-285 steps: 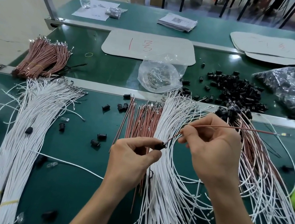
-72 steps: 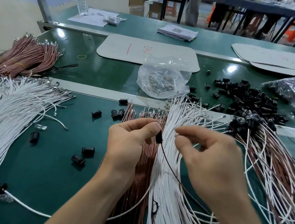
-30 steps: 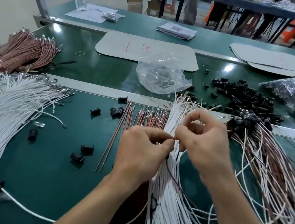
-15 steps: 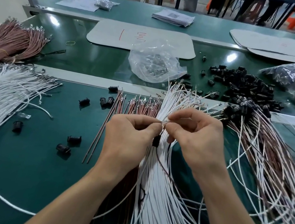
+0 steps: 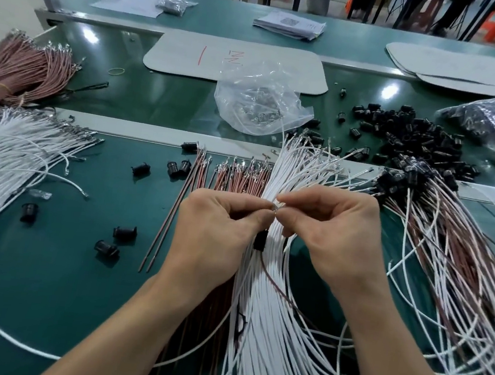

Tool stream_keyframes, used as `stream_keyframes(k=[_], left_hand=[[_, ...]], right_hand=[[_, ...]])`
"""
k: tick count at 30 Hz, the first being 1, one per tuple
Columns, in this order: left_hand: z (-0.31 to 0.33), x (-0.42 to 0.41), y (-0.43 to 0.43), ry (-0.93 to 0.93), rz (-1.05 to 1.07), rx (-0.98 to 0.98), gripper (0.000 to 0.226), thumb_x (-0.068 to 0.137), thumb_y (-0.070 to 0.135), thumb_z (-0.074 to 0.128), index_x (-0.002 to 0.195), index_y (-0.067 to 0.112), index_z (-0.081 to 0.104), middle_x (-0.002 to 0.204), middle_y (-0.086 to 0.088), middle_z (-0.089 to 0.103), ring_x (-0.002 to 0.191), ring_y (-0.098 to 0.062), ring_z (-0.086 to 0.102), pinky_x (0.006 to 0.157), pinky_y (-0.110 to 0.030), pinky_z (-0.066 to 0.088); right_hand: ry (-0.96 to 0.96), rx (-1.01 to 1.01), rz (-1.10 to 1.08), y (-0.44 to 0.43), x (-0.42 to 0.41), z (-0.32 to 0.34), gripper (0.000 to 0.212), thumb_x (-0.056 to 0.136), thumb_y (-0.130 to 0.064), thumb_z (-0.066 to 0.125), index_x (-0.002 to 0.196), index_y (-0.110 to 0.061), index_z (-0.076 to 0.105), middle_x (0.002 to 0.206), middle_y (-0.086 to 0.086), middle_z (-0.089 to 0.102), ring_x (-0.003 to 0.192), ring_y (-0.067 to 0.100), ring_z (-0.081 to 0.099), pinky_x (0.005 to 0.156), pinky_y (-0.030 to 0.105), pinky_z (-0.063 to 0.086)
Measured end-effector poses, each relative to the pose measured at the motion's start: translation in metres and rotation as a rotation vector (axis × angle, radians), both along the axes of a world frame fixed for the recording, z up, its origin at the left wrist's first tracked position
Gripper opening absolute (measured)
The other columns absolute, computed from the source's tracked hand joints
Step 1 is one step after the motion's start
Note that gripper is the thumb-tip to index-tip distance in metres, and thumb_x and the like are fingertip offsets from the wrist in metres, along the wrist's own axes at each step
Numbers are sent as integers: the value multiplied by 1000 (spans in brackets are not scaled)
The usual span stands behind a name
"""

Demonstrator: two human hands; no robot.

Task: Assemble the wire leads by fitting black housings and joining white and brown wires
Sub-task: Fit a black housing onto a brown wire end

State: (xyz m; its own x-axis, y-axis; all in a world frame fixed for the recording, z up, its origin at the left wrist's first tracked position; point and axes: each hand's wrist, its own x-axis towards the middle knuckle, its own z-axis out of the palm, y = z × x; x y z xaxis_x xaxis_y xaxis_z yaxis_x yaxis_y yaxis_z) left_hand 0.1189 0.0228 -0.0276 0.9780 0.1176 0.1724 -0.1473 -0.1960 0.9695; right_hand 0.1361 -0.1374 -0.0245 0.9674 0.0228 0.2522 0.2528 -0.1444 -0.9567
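Both hands hover close together, tips touching. Left hand (image 5: 216, 230) pinches, thumb to forefinger, the top end of a brown wire (image 5: 274, 285), and the black housing (image 5: 261, 240) threaded on it hangs just below that pinch, against my curled fingers. Right hand (image 5: 333, 238) pinches a small shiny terminal (image 5: 275, 207) just above the housing. Whether it ends a white wire I cannot tell, since the white wire bundle (image 5: 267, 345) behind the housing swallows its line. From the housing the brown wire trails down toward me across that bundle.

I judge this to be the joining step: housing already on, two metal ends being mated. Next comes a fine line-up, a firm push, then sliding the housing up over the joint without letting the brown wire slip back.

Left of the housing lie loose brown wires (image 5: 241, 177), then stray housings (image 5: 124, 232) on the green surface (image 5: 58, 273). Beyond the housing sit a clear plastic bag (image 5: 259, 104) and, further right, a heap of black housings (image 5: 408, 135). Right of the housing sprawl finished leads (image 5: 449, 259).
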Motion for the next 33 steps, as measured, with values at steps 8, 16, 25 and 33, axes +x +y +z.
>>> stream_keyframes(k=[8, 16, 25, 33], left_hand=[[0, -6, 0, -42, 8, 78, 28, 80, 6, 86, 88, 32, 80, 76, 24, 76, 71, 4, 74, 65, -10, 56], [2, -7, 0, -3, -11, 68, 28, 80, 4, 86, 85, 31, 81, 73, 21, 76, 68, 2, 74, 63, -10, 55], [0, -2, 3, 112, 22, -33, 24, 73, 8, 86, 72, 32, 83, 69, 5, 77, 66, -11, 75, 64, -19, 58], [3, 5, 5, 205, 122, -235, 22, 76, 4, 84, 71, 25, 83, 69, -3, 77, 57, -13, 67, 63, -29, 54]], right_hand=[[-107, -130, 6, 0, -3, 2, 24, 75, 3, 87, 84, -18, 83, 71, -7, 77, 59, 10, 72, 58, 19, 56], [-86, -121, 31, -2, -5, 5, 24, 75, 3, 88, 84, -19, 84, 71, -6, 77, 62, 13, 73, 61, 23, 58], [-4, -43, 130, 4, -2, 5, 30, 75, 8, 84, 84, -21, 83, 75, 0, 78, 68, 13, 74, 65, 23, 59], [247, -76, 134, 2, -3, 4, 9, 79, -11, 84, 80, -19, 82, 68, 8, 75, 51, 22, 68, 54, 32, 57]])
